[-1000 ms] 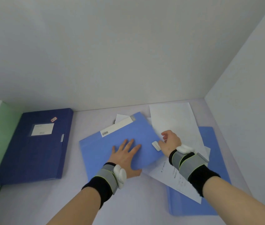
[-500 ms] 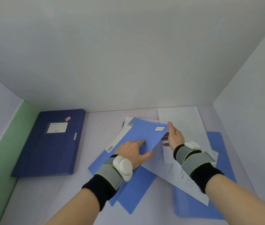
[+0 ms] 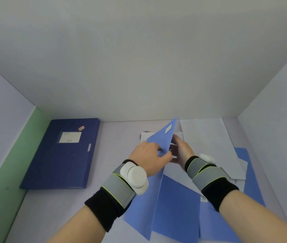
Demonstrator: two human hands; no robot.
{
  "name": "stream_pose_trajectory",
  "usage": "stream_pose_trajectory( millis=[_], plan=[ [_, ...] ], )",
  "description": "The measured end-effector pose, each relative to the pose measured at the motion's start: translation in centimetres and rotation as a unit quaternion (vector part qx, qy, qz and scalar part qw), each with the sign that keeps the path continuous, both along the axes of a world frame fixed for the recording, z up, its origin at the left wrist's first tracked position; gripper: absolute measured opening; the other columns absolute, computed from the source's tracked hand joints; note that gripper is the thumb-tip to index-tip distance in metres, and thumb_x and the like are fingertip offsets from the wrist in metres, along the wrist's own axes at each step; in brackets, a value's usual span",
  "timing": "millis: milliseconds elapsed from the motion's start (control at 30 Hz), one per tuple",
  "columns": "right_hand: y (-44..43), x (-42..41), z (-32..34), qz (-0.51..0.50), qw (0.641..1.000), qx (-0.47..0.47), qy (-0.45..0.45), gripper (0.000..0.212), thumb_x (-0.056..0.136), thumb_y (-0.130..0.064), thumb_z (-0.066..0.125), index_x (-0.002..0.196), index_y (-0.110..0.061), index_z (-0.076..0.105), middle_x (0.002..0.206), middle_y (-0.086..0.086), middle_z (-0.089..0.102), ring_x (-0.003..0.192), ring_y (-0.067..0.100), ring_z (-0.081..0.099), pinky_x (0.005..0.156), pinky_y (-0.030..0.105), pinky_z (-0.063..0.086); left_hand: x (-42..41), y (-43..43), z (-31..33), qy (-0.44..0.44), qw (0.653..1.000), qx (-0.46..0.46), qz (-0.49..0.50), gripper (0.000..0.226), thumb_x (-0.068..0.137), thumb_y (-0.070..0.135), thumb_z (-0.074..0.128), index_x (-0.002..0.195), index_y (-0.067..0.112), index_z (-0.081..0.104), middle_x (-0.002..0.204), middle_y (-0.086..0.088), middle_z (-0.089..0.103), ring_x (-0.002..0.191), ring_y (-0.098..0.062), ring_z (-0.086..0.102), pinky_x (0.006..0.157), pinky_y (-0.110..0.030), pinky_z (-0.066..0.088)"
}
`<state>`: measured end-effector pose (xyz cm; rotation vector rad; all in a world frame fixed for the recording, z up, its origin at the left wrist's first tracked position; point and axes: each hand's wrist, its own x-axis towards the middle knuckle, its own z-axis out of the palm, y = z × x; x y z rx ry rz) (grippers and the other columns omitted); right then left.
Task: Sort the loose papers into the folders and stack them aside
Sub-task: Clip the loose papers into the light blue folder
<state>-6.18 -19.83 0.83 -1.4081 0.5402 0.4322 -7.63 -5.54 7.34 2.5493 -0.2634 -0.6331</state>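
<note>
A light blue folder point(image 3: 176, 206) lies open in front of me, its front cover point(image 3: 163, 137) raised almost upright. My left hand point(image 3: 148, 156) grips that cover's edge from the left. Behind the cover, my right hand point(image 3: 181, 149) rests with its fingers against the cover's inner side; whether it grips is hidden. Loose white papers point(image 3: 207, 137) lie spread to the right, partly under the folder. A second light blue folder point(image 3: 251, 176) lies beneath the papers at the right.
A dark blue box file point(image 3: 60, 155) with a white label lies flat at the left, by the green strip point(image 3: 7, 169). White walls close the desk at the back and right. Bare desk surface point(image 3: 114, 137) lies between the box file and the folder.
The folder's front cover has swung up from flat to nearly vertical. My left hand went from pressing flat on it to gripping its edge; my right hand moved behind it.
</note>
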Motion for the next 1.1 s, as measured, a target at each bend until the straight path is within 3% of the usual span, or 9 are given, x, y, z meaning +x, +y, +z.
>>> stream_pose_trajectory(
  millis=[133,233,300,400,533,667,733,867,1100],
  plan=[
    [2.5,-0.9,-0.2,0.038,0.999,-0.023,-0.006,0.026,0.093,-0.042,0.042,0.085,-0.032,0.065,0.088,-0.004,0.07,0.087,0.018,0.065,0.078,0.039,0.057,0.4,0.2,1.3,-0.035,0.999,0.019,-0.018,0.053,0.075,0.048,0.045,0.121,0.021,0.048,0.101,-0.005,0.065,0.087,-0.027,0.061,0.079,-0.041,0.054],
    [3.4,-1.6,-2.3,0.094,0.992,-0.078,-0.037,0.029,0.081,-0.048,0.046,0.091,-0.029,0.064,0.096,-0.008,0.063,0.098,0.019,0.054,0.095,0.043,0.046,0.6,0.3,2.1,-0.125,0.989,0.01,-0.077,0.077,0.08,0.025,0.051,0.146,0.026,0.01,0.144,-0.005,0.038,0.129,-0.031,0.041,0.101,-0.04,0.044],
    [3.4,-2.4,-3.5,0.182,0.969,-0.162,-0.044,0.051,0.078,-0.064,0.044,0.108,-0.026,0.06,0.103,-0.009,0.058,0.098,0.012,0.051,0.093,0.033,0.038,1.2,0.2,3.0,-0.219,0.959,0.093,-0.151,0.089,0.08,0.013,0.053,0.148,0.022,-0.003,0.158,-0.005,0.005,0.147,-0.03,0.0,0.12,-0.044,0.017],
    [3.2,-2.7,-5.9,0.304,0.899,-0.313,-0.036,0.11,0.05,-0.099,0.02,0.131,-0.031,0.051,0.137,0.003,0.051,0.13,0.024,0.041,0.109,0.045,0.032,1.4,-0.5,3.8,-0.303,0.888,0.245,-0.243,0.068,0.09,0.013,0.044,0.148,0.009,0.008,0.158,-0.013,-0.013,0.142,-0.035,-0.025,0.116,-0.049,-0.012],
    [3.1,-2.2,-7.3,0.393,0.833,-0.389,-0.012,0.102,0.055,-0.075,0.022,0.144,-0.026,0.036,0.156,0.004,0.028,0.147,0.024,0.015,0.119,0.043,0.014,0.6,-1.9,2.3,-0.291,0.805,0.419,-0.303,0.046,0.095,0.027,0.034,0.136,0.006,0.041,0.157,-0.017,0.013,0.141,-0.04,-0.025,0.105,-0.056,-0.024],
    [2.8,-2.3,-6.9,0.433,0.794,-0.427,0.003,0.1,0.059,-0.08,0.023,0.148,-0.036,0.021,0.16,-0.002,0.013,0.149,0.026,0.002,0.119,0.049,0.013,0.2,-1.3,-1.2,-0.165,0.72,0.561,-0.374,0.046,0.095,0.044,0.033,0.127,0.019,0.055,0.145,-0.009,0.044,0.139,-0.048,-0.021,0.104,-0.061,-0.025],
    [2.5,-2.4,-6.7,0.449,0.78,-0.437,0.006,0.088,0.074,-0.076,0.037,0.149,-0.035,0.016,0.161,-0.004,0.008,0.149,0.025,-0.002,0.12,0.047,0.013,0.5,0.1,-2.3,-0.125,0.733,0.565,-0.358,0.05,0.096,0.044,0.031,0.136,0.018,0.046,0.151,-0.01,0.036,0.14,-0.046,-0.02,0.109,-0.059,-0.019],
    [1.8,-2.6,-6.7,0.487,0.736,-0.469,-0.027,0.084,0.08,-0.063,0.052,0.15,-0.03,0.019,0.161,0.0,0.007,0.148,0.026,0.0,0.119,0.043,0.016,1.6,3.2,-3.4,-0.063,0.821,0.503,-0.264,0.052,0.1,0.034,0.024,0.148,0.014,0.018,0.158,-0.018,-0.002,0.143,-0.038,-0.019,0.118,-0.048,-0.004],
    [1.4,-2.2,-8.2,0.553,0.653,-0.516,-0.049,0.095,0.076,-0.05,0.065,0.151,-0.028,0.012,0.16,0.004,-0.002,0.148,0.027,-0.005,0.118,0.042,0.018,2.5,6.3,-8.2,-0.044,0.859,0.45,-0.239,0.073,0.095,0.034,0.041,0.148,0.026,-0.009,0.156,-0.01,-0.023,0.14,-0.04,-0.026,0.111,-0.068,-0.005]
  ],
)
